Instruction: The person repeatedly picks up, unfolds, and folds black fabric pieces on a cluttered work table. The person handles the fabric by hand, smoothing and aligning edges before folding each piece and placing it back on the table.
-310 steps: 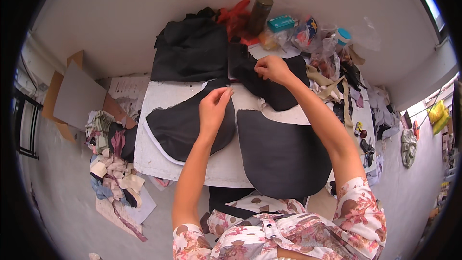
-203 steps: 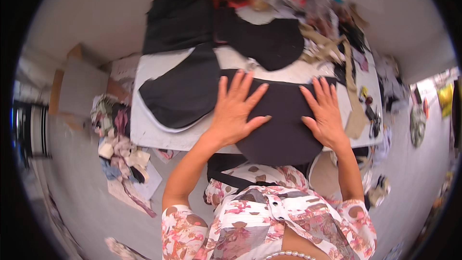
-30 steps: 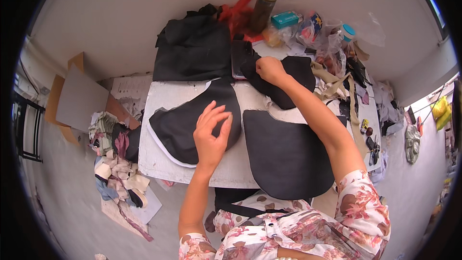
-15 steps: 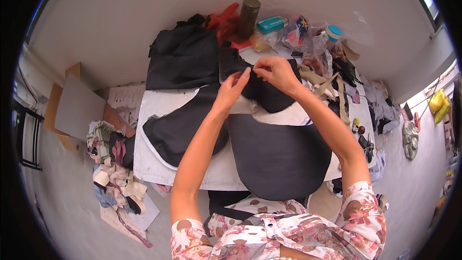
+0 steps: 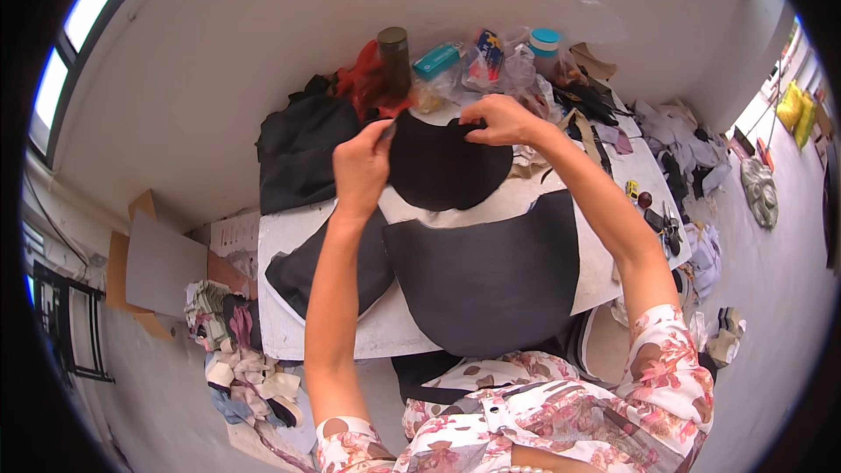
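Observation:
Both my hands hold up a rounded black fabric piece (image 5: 451,166) over the far half of the white table. My left hand (image 5: 363,165) pinches its upper left corner. At the upper right edge, my right hand (image 5: 498,120) grips it between thumb and fingers. Nearer to me lies a larger black half-round fabric piece (image 5: 486,276), overhanging the table's front edge. Left of that, partly behind my left forearm, is another black piece with a white edge (image 5: 328,271). A folded stack of black cloth (image 5: 302,158) sits at the far left.
Along the wall stand a dark jar (image 5: 394,61), a teal box (image 5: 436,61) and a blue-lidded container (image 5: 544,42) among plastic bags. Scissors (image 5: 670,229) lie on the right of the white table (image 5: 285,333). Fabric scraps (image 5: 250,368) heap at the left; more (image 5: 679,144) lie at the right.
My hands have moved apart, and the black piece is now spread between them. My left hand has shifted left. The whole view has tilted and shifted.

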